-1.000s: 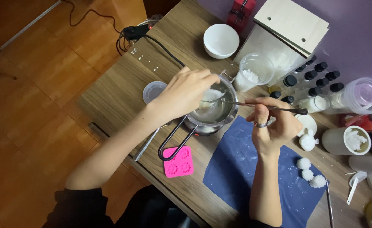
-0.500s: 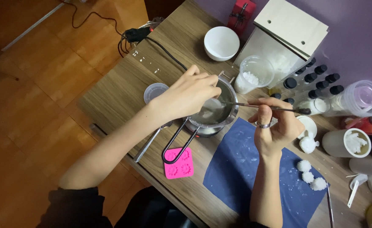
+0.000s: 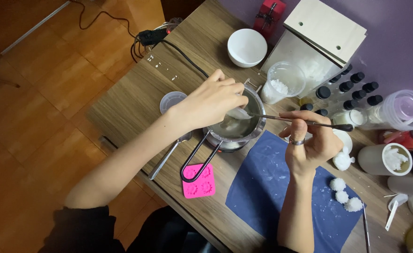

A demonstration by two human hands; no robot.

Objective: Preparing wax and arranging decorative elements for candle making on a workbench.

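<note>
The left hand reaches over the rim of a small metal melting pot, fingers pinched on a pale, whitish piece held just above the cloudy liquid inside; whether the piece already touches the liquid is hard to tell from this angle. The right hand, with a ring on one finger, is closed narrowly around a thin metal rod whose far end lies in the pot, so the rod is placed for stirring beside the piece. The pot sits on a little stand near the counter edge, its looped wire handle pointing toward the person, which keeps it clear of both wrists. A pink silicone mould lies just beside that handle and a spoon rests under the left forearm. A dark blue mat covers the counter under the right arm, with white fluffy clumps at its far side. A clear cup of white flakes stands just beyond the pot, within easy reach, and a white bowl stands farther back.

Compared with a second ago, the left hand has shifted a little farther over the pot and its fingers look more tightly closed, while the right hand and rod keep nearly the same position. The pot, mould and cup have not moved.
</note>
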